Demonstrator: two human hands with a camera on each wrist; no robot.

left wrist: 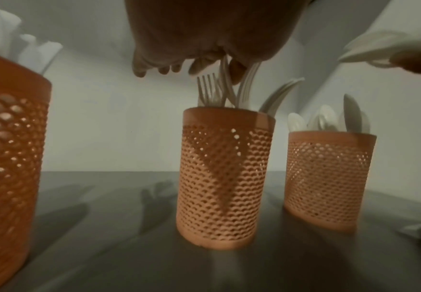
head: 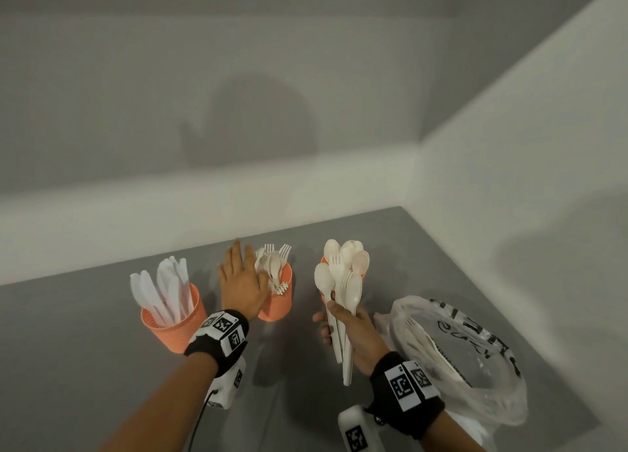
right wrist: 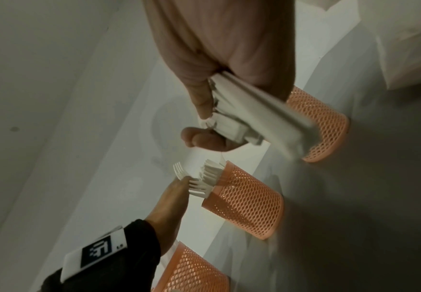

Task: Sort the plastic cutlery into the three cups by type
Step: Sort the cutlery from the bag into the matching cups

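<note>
Three orange mesh cups stand in a row on the grey table. The left cup holds white knives, the middle cup holds forks, and the right cup holds spoons. My left hand hovers over the fork cup with straight fingers; thumb and forefinger touch the fork handles. In front of the spoon cup, my right hand grips a bundle of spoons and at least one fork by the handles, largely hiding that cup in the head view.
A crumpled clear plastic bag with black print lies at the right, with more white cutlery inside. Walls close the table at the back and on the right. Bare table lies in front of the cups.
</note>
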